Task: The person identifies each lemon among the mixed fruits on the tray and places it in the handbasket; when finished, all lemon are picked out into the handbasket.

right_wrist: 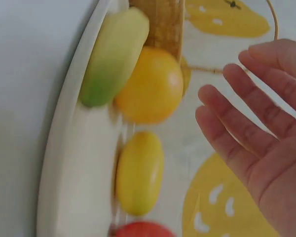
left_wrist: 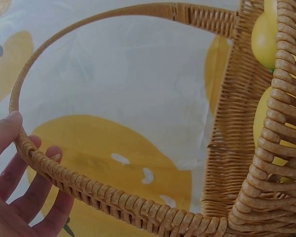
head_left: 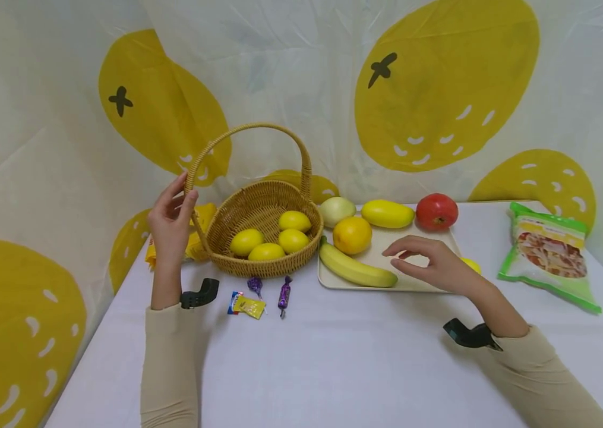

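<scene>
My left hand (head_left: 170, 220) holds the left side of the handle of a wicker basket (head_left: 221, 264). In the left wrist view, thumb and fingers (left_wrist: 37, 197) lie on opposite sides of the handle. Several yellow lemons (head_left: 266, 252) lie inside the basket. Over the cream tray (head_left: 413, 284), my right hand (head_left: 429, 261) hovers with loosely bent fingers, holding nothing. Left of that hand on the tray are a banana (head_left: 354, 267) and an orange (head_left: 352, 235). Behind them sit a pale green round fruit (head_left: 337, 211), a yellow oblong fruit (head_left: 387, 214) and a red round fruit (head_left: 436, 212).
Wrapped candies (head_left: 284, 296) lie in front of the basket, among them a yellow packet (head_left: 251, 307). A yellow package (head_left: 196, 244) is partly hidden behind the basket's left side. At the right lies a green-and-white food bag (head_left: 549, 258). Another yellow fruit (head_left: 472, 264) shows behind my right hand.
</scene>
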Demonstrator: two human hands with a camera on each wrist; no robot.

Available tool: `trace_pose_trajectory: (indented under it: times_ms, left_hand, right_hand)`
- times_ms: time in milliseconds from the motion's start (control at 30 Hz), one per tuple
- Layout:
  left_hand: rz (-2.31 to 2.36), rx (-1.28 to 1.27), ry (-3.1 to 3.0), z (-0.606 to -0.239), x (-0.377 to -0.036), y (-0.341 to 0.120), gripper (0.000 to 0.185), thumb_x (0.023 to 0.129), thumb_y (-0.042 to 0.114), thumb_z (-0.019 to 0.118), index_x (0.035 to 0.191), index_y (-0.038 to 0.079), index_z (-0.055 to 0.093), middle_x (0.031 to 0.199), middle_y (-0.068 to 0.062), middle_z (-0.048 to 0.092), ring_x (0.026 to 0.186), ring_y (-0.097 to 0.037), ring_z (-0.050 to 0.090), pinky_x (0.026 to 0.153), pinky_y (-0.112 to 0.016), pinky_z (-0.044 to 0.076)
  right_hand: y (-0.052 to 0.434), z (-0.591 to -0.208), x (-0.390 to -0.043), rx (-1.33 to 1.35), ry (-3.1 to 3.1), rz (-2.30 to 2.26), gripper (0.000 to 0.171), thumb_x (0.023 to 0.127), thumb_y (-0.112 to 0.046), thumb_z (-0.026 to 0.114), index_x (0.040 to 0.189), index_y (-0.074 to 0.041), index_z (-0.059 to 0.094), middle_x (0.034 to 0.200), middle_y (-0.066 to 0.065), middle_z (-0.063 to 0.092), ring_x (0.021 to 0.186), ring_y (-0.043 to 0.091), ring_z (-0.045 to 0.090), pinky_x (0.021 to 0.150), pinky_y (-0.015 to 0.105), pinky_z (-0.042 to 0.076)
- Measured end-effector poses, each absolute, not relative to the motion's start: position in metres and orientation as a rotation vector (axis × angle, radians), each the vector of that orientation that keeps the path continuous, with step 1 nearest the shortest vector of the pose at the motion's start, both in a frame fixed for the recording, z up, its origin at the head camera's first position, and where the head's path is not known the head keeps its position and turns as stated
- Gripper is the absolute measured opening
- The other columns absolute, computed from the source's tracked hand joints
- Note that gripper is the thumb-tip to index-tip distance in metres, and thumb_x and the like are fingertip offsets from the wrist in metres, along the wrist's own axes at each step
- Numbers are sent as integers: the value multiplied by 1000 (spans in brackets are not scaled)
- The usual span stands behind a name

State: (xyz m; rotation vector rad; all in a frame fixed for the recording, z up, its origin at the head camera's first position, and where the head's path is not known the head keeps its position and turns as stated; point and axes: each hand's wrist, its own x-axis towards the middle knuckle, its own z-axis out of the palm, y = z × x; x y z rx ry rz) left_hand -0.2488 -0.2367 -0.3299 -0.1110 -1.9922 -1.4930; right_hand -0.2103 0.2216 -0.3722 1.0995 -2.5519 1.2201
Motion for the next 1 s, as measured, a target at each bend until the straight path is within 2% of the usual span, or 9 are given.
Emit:
trace_pose_trajectory:
  times_ms: [200, 267, 500, 633, 833, 1000]
  left_hand:
    - [-1498, -125, -1969, -330, -248, -236, 39, 96, 24, 63, 135, 21, 61, 130, -4, 62, 101, -7, 59, 88, -17, 49]
    - [-1500, -117, -1972, -330, -249, -236, 40, 96, 22, 63, 135, 20, 60, 130, -5, 62, 101, -7, 59, 87, -17, 49]
    - [-1501, -111, -1977, -329, -249, -233, 40, 96, 22, 63, 136, 19, 60, 131, -6, 61, 102, -7, 59, 88, -17, 50]
    - [-1500, -106, -1984, -329, -247, -234, 40, 96, 25, 63, 136, 21, 60, 131, -4, 61, 103, -7, 58, 90, -18, 50]
    - [-1499, -97, -1996, -329, -247, -235, 41, 96, 25, 63, 136, 22, 59, 132, -4, 60, 104, -7, 58, 90, -19, 50]
    - [-1505, -100, -1999, -330, -247, -235, 41, 96, 25, 62, 137, 22, 59, 133, -4, 60, 104, -7, 58, 90, -18, 49]
  right_hand:
    - [269, -378, -204, 1019, -2654, 1138, 25, 86, 3, 69, 108, -9, 69, 109, 0, 68, 97, 0, 59, 82, 12, 50]
    - [283, -380, -203, 981, -2696, 1104, 25, 87, 2, 69, 109, -9, 70, 109, 5, 68, 99, -2, 57, 83, 11, 48]
    - [320, -385, -202, 881, -2799, 1047, 25, 88, -3, 70, 112, -10, 69, 113, -4, 66, 105, -12, 48, 85, 8, 43]
    - [330, -388, -203, 815, -2915, 1048, 31, 86, -10, 74, 116, -11, 67, 118, 5, 65, 107, -17, 43, 86, 9, 41]
    - [335, -394, -205, 730, -3067, 1039, 44, 86, -21, 75, 127, -10, 62, 126, 12, 62, 103, -9, 43, 85, 20, 45]
    - [335, -396, -206, 685, -3089, 1033, 48, 86, -23, 75, 129, -7, 61, 125, 15, 62, 97, 1, 47, 82, 20, 46]
